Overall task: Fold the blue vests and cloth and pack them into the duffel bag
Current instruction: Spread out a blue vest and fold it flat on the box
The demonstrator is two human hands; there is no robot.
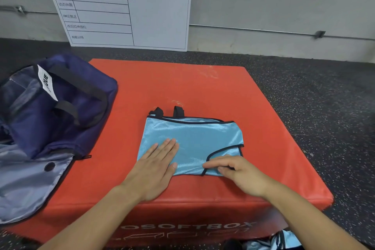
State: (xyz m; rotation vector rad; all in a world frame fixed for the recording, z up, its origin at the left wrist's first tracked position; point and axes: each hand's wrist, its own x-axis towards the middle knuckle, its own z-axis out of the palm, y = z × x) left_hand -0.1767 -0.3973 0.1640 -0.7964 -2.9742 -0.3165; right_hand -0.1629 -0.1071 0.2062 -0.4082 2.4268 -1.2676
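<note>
Nearest the camera, below the box's front face, a crumpled heap of more light-blue fabric (284,239) with dark trim lies on the floor. The red soft box (203,87) has a smooth vinyl skin, flat top and white lettering on its front. On the top, the left hand (156,166) lies flat, fingers straight and together, palm pressing the near-left corner of the folded blue vest (192,140). The right hand (235,170) rests on the near-right part, fingers bent, fingertips pinching the black-piped edge of a curved flap. The vest is shiny, fine-knit, folded to a rough rectangle; beyond the fingertips two black strap loops stick out past its far edge. Left of the left hand's fingers, well apart, sits the navy duffel bag (60,107), soft nylon, unzipped, grey lining showing. Farther off: speckled dark rubber floor (304,79) and a white gridded board (125,6) leaning on the wall.
</note>
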